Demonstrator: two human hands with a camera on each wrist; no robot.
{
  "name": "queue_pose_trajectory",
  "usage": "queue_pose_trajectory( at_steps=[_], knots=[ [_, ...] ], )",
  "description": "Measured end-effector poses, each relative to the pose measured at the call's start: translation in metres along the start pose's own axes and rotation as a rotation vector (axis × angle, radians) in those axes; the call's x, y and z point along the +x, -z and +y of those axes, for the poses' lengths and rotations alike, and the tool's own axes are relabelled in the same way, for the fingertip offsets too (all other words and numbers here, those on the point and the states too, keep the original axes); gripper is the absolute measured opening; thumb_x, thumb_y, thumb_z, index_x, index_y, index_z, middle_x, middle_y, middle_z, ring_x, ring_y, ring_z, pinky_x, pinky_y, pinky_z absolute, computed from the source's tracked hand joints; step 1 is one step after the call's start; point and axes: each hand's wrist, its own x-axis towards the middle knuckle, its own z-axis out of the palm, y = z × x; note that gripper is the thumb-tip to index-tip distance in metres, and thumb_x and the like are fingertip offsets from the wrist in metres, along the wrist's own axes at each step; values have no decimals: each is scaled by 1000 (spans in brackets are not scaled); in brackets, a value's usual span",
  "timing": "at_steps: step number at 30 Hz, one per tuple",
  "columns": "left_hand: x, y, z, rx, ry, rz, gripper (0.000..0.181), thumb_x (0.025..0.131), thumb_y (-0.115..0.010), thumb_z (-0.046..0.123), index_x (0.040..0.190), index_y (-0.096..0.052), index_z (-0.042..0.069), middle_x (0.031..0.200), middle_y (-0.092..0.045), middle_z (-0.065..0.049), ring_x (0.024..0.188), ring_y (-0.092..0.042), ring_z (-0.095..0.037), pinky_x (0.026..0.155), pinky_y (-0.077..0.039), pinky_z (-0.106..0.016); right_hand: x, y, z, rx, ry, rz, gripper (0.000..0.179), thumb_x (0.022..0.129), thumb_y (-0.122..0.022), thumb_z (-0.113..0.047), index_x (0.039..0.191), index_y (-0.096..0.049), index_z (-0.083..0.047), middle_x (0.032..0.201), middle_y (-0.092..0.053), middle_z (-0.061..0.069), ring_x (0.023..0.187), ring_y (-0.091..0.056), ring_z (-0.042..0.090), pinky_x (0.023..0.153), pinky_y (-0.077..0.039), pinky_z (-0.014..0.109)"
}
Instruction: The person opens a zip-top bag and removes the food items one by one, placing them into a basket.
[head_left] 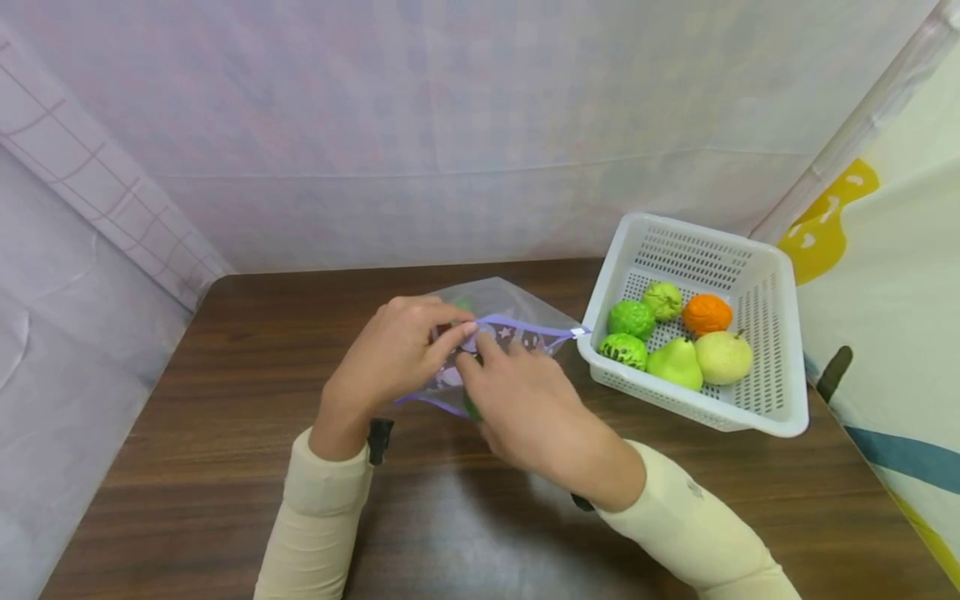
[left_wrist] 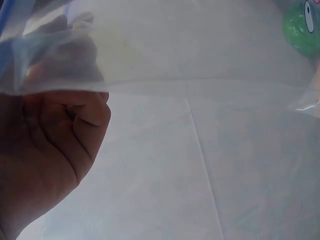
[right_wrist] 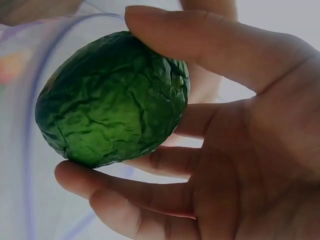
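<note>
A clear zip bag (head_left: 495, 293) with purple edges, a white slider and printed shapes lies open-mouthed over the table. My left hand (head_left: 396, 346) pinches the bag's edge between thumb and fingers; in the left wrist view its curled fingers show partly through the film. My right hand (head_left: 528, 400) holds a dark green, wrinkled, rounded fruit (right_wrist: 115, 105) between thumb and fingers at the bag's mouth. Its exact kind cannot be told. Something bright green (left_wrist: 302, 32) shows through the bag's film in the left wrist view.
On the right stands a white perforated plastic basket (head_left: 697, 229). It holds a green pear (head_left: 677, 364), a pale yellow-green round fruit (head_left: 723, 358), an orange wrinkled fruit (head_left: 707, 314) and several green ones. A pale curtain (head_left: 420, 167) hangs behind the brown table (head_left: 247, 375).
</note>
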Motion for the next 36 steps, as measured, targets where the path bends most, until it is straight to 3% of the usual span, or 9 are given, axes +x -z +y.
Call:
queue_pose_trajectory(
  at_steps=[7, 13, 19, 25, 31, 36],
  knots=[
    [0, -1, -1, 8, 4, 0, 20, 101, -63, 25, 105, -79, 13, 79, -65, 5, 62, -52, -8, 55, -46, -26, -20, 23, 4, 31, 68, 102, 57, 77, -86, -42, 119, -60, -15, 107, -57, 2, 82, -62, 22, 69, -57, 33],
    [0, -1, -1, -5, 12, -7, 20, 101, -64, 25, 106, -79, 12, 80, -67, 5, 63, -56, -6, 55, -48, -25, -34, 37, 9, 69, 102, 234, 46, 78, -83, -33, 112, -56, -17, 107, -55, 0, 80, -59, 19, 65, -53, 33],
    [0, -1, 0, -10, 11, -4, 19, 100, -65, 23, 106, -78, 11, 80, -67, 5, 64, -57, -6, 56, -48, -25, -39, 47, 20, 95, 59, 297, 43, 79, -83, -30, 110, -56, -17, 111, -55, 0, 79, -58, 18, 62, -53, 33],
    [0, -1, 0, -3, 4, 6, 18, 99, -66, 22, 106, -78, 11, 79, -66, 5, 64, -55, -7, 55, -47, -25, -43, 54, 33, 118, 15, 333, 47, 81, -81, -29, 120, -59, -14, 121, -57, 3, 78, -60, 22, 59, -54, 34],
    [1, -1, -1, 1, 6, 12, 17, 99, -67, 23, 105, -79, 12, 78, -65, 5, 63, -53, -7, 55, -45, -26, -43, 63, 52, 188, -72, 315, 55, 82, -82, -26, 129, -58, -12, 127, -56, 5, 76, -64, 22, 59, -55, 37],
    [1, -1, -1, 7, 23, 7, 17, 99, -66, 24, 104, -79, 14, 78, -65, 6, 64, -53, -7, 56, -45, -26, -36, 64, 73, 206, -123, 298, 53, 84, -81, -24, 128, -57, -9, 124, -57, 9, 77, -62, 24, 61, -53, 39]
  ],
)
